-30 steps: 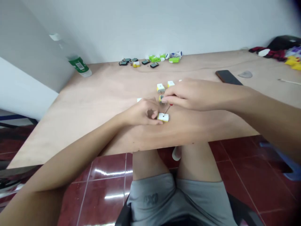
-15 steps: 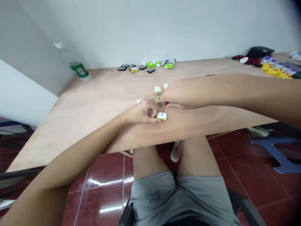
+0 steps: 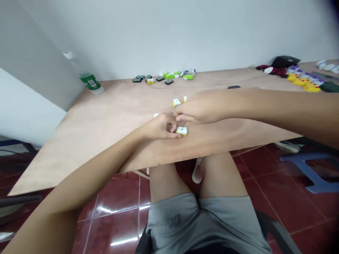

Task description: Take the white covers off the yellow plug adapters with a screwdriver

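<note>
Left hand [image 3: 161,126] touches white block [image 3: 182,131] (yellow-edged), right hand [image 3: 201,111] just beside.

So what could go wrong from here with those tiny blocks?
Two risks, perhaps. The thin wire rising from the small white-and-yellow block could bend or prick the left hand, right beside it. The right hand could also knock the nearby white block out of place on the wooden table.
</note>
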Motion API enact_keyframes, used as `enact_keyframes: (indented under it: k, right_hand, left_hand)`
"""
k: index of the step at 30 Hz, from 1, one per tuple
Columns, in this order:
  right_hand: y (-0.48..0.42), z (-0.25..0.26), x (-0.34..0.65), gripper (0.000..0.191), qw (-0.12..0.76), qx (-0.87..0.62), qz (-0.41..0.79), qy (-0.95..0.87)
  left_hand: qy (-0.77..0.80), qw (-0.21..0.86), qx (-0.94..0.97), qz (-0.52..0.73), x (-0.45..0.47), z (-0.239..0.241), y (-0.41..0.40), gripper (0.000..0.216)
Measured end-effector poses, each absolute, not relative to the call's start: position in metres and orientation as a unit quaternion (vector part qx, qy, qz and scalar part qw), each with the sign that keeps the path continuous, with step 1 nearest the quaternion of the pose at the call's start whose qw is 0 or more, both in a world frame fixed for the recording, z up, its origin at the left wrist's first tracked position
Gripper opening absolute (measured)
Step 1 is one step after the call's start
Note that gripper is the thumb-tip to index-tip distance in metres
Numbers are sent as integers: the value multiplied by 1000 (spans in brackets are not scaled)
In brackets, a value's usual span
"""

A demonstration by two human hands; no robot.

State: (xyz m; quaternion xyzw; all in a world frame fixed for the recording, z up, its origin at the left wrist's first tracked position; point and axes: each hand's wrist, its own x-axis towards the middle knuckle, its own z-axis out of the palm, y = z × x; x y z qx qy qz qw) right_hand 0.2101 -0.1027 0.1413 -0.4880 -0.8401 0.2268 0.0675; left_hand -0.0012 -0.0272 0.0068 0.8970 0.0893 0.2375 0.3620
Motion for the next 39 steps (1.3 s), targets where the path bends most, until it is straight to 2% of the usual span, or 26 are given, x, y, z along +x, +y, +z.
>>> enact_keyframes:
  k: [3,6,9,15,19,22,28,32,37,39]
  right_hand:
    - [-100,146,214,17,-29,-463,153,-873]
    - [-97,147,217,18,-76,-395,137,-905]
    - [-97,146,216,23,-110,-432,107,-889]
    - [-102,143,213,29,-82,-407,130,-900]
    - [-100,140,217,26,-88,-453,104,-881]
    - [-99,139,221,24,-60,-400,149,-902]
    - [-100,142,220,25,-89,-466,120,-872]
    - [-100,143,217,23,-82,-409,144,-898]
    - [-101,144,215,27,-108,-460,98,-876]
    - [-101,145,215,21,-103,-434,110,-888]
  left_hand:
    - [83,363,902,218,-1,5,-25,55]
    - [91,363,901,218,-2,6,-26,54]
    - [96,356,903,219,-3,7,-27,50]
    - [98,353,900,234,-3,8,-28,38]
    - [105,355,896,245,-4,6,-28,32]
    - [100,368,892,243,-5,4,-27,28]
    - [110,349,901,235,-6,4,-27,29]
    - [94,352,897,251,-5,4,-28,29]
    - [108,351,899,237,-5,5,-28,29]
    - [110,348,900,239,-6,5,-28,31]
